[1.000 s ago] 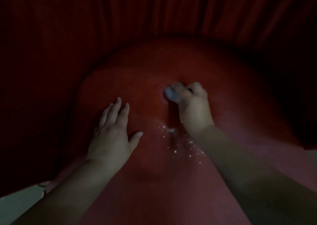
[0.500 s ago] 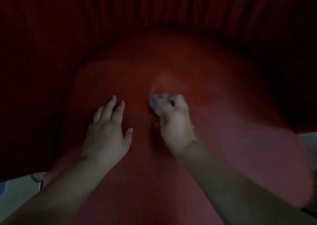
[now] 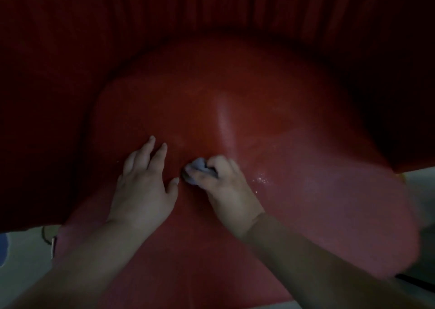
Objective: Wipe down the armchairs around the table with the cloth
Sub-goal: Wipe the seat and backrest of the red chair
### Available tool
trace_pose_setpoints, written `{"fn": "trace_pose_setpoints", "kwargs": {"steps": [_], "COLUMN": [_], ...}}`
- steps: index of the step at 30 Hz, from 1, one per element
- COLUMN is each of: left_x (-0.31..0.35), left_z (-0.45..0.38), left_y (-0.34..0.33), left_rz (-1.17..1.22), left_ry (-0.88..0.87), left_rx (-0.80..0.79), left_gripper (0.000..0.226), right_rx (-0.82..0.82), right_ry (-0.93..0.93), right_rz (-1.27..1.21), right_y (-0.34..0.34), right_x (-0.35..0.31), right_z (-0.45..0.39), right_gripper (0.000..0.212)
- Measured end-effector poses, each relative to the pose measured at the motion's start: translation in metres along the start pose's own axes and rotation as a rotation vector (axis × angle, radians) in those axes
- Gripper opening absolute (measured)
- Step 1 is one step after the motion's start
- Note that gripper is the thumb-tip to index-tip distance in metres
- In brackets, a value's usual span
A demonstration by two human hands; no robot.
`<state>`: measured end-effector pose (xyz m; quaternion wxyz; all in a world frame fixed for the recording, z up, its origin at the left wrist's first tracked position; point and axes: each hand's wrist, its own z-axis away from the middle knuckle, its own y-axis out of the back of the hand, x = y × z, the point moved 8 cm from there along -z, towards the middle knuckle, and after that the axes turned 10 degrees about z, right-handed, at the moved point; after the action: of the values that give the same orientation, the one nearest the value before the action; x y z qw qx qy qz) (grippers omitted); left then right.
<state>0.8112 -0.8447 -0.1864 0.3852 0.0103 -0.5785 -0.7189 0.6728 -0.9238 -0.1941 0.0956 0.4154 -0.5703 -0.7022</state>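
A red armchair seat (image 3: 235, 110) fills most of the dim head view, and everything is placed relative to it. The right hand (image 3: 226, 188) is curled around a small bunched pale blue-grey cloth (image 3: 199, 168), which is pressed onto the seat's surface near its middle, slightly toward the front edge. The left hand (image 3: 143, 186) is laid flat on the seat just left of the cloth, with its fingers straight and slightly spread and its thumb angled out toward the cloth; nothing is held in it. A glossy streak and small glinting droplets (image 3: 261, 180) are seen on the seat just right of the right hand. The ribbed red backrest (image 3: 211, 7) is seen curving behind and around the seat. A pale floor (image 3: 21, 257) is glimpsed beyond the seat's front left corner.
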Motion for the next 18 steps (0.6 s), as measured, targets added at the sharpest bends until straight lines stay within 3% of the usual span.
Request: {"fn": "trace_pose_setpoints", "kwargs": {"steps": [2, 4, 7, 11, 14, 18], "left_x": [0.002, 0.002, 0.003, 0.005, 0.006, 0.008], "left_z": [0.004, 0.008, 0.011, 0.012, 0.016, 0.022], "left_y": [-0.003, -0.005, -0.007, -0.008, -0.012, -0.016], "left_rz": [-0.005, -0.003, 0.006, 0.017, 0.017, 0.029], "left_ry": [-0.008, -0.007, 0.007, 0.015, 0.012, 0.011], "left_rx": [-0.006, -0.02, -0.026, -0.008, -0.019, -0.023], "left_gripper": [0.075, 0.074, 0.073, 0.07, 0.07, 0.068], "right_rx": [0.064, 0.124, 0.122, 0.058, 0.03, 0.154], "right_ry": [-0.021, -0.231, -0.352, -0.07, 0.112, -0.212], "right_rz": [0.149, 0.162, 0.087, -0.112, 0.031, 0.147], "right_y": [0.015, 0.032, 0.022, -0.01, 0.0, 0.035], "right_x": [0.025, 0.063, 0.063, -0.023, -0.025, 0.071], "right_z": [0.001, 0.001, 0.008, 0.028, 0.041, 0.046], "right_gripper": [0.023, 0.014, 0.028, 0.017, 0.034, 0.022]}}
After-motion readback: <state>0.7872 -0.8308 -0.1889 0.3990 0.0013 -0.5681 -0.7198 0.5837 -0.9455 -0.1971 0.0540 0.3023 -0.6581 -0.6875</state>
